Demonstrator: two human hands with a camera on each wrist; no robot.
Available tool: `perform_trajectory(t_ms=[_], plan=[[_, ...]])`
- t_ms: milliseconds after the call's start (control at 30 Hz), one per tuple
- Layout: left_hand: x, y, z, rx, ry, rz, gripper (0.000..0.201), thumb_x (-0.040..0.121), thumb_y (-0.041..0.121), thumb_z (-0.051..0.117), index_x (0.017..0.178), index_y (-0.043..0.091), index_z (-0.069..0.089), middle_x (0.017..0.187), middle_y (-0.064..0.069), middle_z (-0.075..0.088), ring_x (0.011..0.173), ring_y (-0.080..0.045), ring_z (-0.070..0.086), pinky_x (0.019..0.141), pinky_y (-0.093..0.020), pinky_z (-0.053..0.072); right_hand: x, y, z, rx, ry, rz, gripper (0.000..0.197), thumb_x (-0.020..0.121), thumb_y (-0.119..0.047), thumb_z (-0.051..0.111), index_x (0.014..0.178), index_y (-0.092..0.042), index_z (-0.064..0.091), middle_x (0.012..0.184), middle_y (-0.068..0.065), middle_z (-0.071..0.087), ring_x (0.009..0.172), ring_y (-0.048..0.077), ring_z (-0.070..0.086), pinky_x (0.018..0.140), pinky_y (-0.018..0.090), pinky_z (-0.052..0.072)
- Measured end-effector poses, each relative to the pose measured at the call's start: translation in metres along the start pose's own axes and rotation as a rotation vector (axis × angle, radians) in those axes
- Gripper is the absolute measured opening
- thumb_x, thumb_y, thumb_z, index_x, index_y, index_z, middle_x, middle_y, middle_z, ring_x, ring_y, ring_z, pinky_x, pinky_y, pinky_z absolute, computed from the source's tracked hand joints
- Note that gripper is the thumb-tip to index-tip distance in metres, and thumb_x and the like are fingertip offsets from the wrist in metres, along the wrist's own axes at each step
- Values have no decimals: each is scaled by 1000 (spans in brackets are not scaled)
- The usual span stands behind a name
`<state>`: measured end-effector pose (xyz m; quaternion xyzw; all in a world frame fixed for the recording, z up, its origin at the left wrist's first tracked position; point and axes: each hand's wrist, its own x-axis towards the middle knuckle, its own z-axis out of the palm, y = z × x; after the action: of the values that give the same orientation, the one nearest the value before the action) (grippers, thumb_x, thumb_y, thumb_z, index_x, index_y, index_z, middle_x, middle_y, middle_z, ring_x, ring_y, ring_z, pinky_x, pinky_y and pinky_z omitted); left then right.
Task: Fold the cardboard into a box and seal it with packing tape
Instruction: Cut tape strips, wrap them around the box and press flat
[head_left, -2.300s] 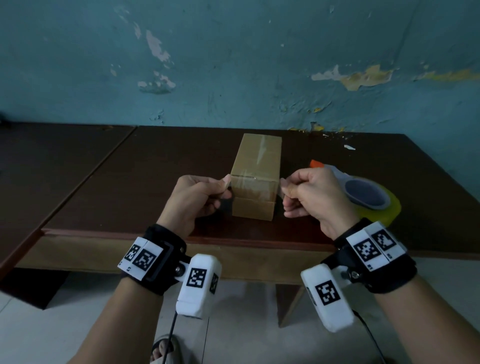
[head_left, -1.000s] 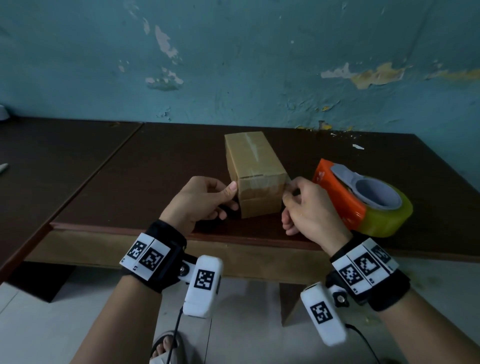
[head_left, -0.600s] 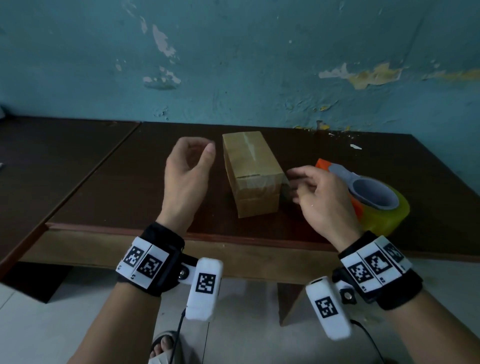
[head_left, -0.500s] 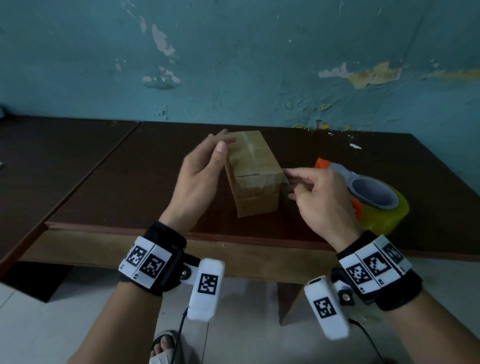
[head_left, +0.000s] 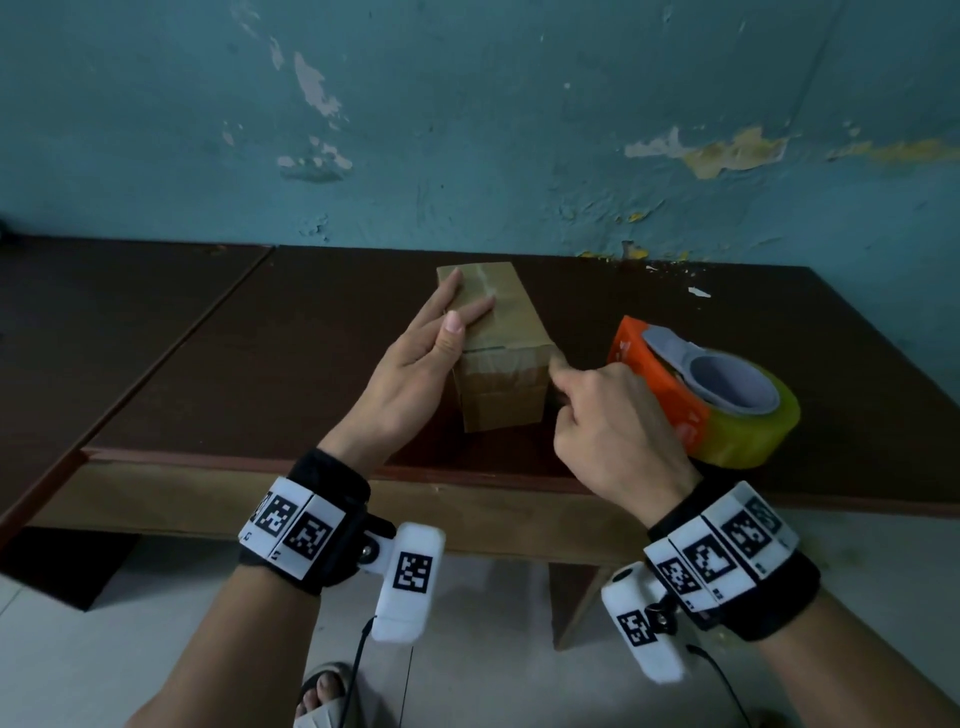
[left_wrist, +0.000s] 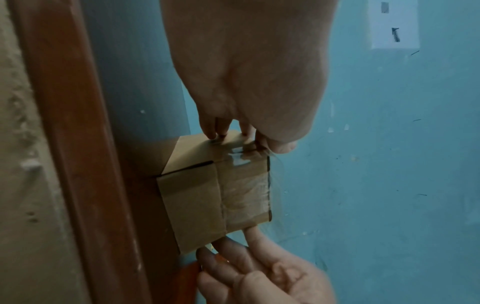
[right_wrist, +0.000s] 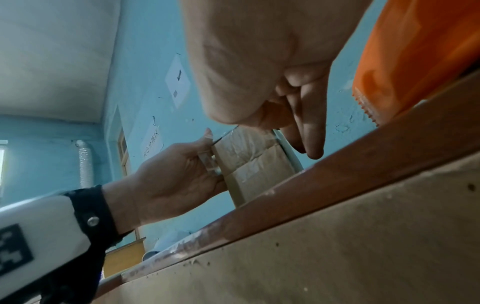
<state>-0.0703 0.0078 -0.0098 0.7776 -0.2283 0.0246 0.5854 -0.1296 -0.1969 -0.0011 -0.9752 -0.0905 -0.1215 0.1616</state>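
A small closed cardboard box (head_left: 511, 332) lies lengthwise on the dark table (head_left: 260, 364), with clear tape along its top seam and across its near end (left_wrist: 244, 193). My left hand (head_left: 462, 312) rests flat on the box's top left edge, fingers straight; the left wrist view shows its fingertips (left_wrist: 215, 133) touching the taped top. My right hand (head_left: 558, 371) presses straight fingers (left_wrist: 253, 232) against the box's right side near the tape's end and holds nothing. The right wrist view shows those fingers (right_wrist: 311, 139) beside the box (right_wrist: 257, 170).
An orange tape dispenser (head_left: 660, 384) with a yellowish roll of clear tape (head_left: 748, 436) stands just right of my right hand, seen close as an orange block (right_wrist: 415, 51). The table's front edge (head_left: 467, 467) runs just below both hands. A blue wall stands behind.
Both hands let go of the tape ends they pinched at the box's near end. My left hand rose, then came down flat on the box top. My right moved to its right side.
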Motion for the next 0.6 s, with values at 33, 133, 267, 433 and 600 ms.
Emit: perform_trajectory(t_ms=[33, 133, 267, 433, 600], plan=[[0, 1, 0, 1, 6, -4, 55, 105, 53, 32, 148, 31, 59, 170, 26, 23, 155, 4, 21, 105, 4, 27, -1, 0, -1, 9, -9, 0, 53, 100, -6, 51, 152, -16, 50, 77, 2, 69, 57, 10, 64, 52, 28, 59], [-1, 4, 0, 12, 10, -4, 55, 105, 54, 31, 145, 32, 62, 169, 26, 26, 154, 4, 23, 102, 6, 27, 1, 7, -1, 127, -26, 30, 47, 100, -5, 53, 143, -22, 61, 77, -3, 71, 52, 9, 63, 46, 22, 54], [-1, 5, -1, 7, -18, -4, 54, 104, 53, 34, 144, 32, 64, 167, 27, 29, 152, 6, 27, 106, 0, 30, 8, 19, -6, 341, 199, 54, 38, 105, -10, 51, 139, -18, 66, 88, 0, 77, 61, 10, 68, 54, 24, 58], [-1, 10, -4, 17, -12, 24, 45, 100, 49, 53, 136, 28, 71, 159, 21, 45, 145, 3, 41, 109, -21, 47, 13, 22, -13, 706, 288, -31, 37, 110, -22, 51, 144, -13, 60, 135, -9, 64, 126, 3, 64, 105, 30, 55], [-3, 9, -1, 65, -16, 116, 35, 101, 34, 64, 134, 23, 73, 156, 11, 51, 140, 3, 49, 107, -27, 53, 13, 15, -14, 620, 226, -191, 35, 104, -17, 63, 139, -12, 65, 146, 3, 61, 139, 4, 53, 114, 22, 45]])
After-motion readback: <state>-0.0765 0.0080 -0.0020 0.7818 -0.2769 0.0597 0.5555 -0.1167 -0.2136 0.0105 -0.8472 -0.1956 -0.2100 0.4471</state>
